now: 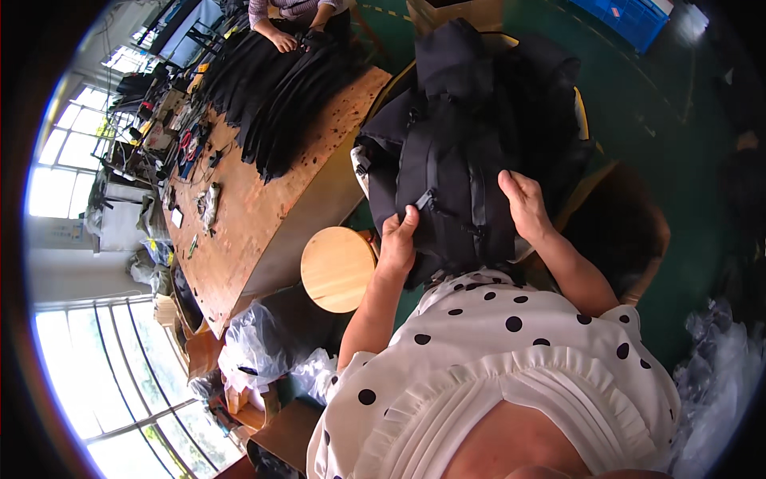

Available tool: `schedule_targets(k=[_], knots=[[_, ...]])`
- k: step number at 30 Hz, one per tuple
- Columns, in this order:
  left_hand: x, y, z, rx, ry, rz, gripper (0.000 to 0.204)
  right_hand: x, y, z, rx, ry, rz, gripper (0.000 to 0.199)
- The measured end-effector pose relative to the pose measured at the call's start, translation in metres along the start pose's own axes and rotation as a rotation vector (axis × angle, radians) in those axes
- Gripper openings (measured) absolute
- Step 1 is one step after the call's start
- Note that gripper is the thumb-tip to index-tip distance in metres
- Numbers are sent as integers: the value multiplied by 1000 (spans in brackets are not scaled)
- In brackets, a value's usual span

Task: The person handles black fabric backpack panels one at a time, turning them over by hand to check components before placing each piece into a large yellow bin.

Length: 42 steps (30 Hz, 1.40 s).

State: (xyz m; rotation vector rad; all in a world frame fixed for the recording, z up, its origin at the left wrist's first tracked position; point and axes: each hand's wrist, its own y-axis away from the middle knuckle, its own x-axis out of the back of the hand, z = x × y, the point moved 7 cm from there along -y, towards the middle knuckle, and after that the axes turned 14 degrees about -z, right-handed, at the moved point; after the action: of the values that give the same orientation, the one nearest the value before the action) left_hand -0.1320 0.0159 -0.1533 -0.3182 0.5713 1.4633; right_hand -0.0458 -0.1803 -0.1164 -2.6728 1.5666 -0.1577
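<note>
A black backpack (447, 168) with several zips and straps lies in front of me, reaching from my waist toward the top of the view. My left hand (396, 243) is closed on its left side, thumb up, beside a grey zip pull (428, 199). On the other side my right hand (524, 209) grips the bag's right part, with its fingers partly hidden. More black fabric (550, 104) bunches to the right of the backpack.
A worn wooden table (263, 231) stands at the left, bearing stacked black pieces (279, 96) and tools. Behind it another person's hand (282, 41) touches the stack. A round wooden stool (338, 270) stands by my left arm. A cardboard box (630, 231) sits at the right, a blue crate (626, 20) beyond.
</note>
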Motion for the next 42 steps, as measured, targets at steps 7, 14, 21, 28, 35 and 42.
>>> schedule_targets(k=[7,14,21,28,35,42], knots=[[25,42,-49,181,144,1,31,-5,35,41,-151,40,-271,40],[32,28,-51,389,244,-345,70,-25,-13,50,-583,-783,-265,42],[36,-15,-17,265,443,-331,72,-18,-8,66,-418,-432,-182,30],[-7,-8,18,152,-133,-151,39,11,40,-5,-39,250,-122,40],[11,27,-17,116,-101,-155,38,1,70,-14,-21,64,-163,37],[-10,55,-45,192,396,-672,105,21,17,-20,-74,-522,163,18]])
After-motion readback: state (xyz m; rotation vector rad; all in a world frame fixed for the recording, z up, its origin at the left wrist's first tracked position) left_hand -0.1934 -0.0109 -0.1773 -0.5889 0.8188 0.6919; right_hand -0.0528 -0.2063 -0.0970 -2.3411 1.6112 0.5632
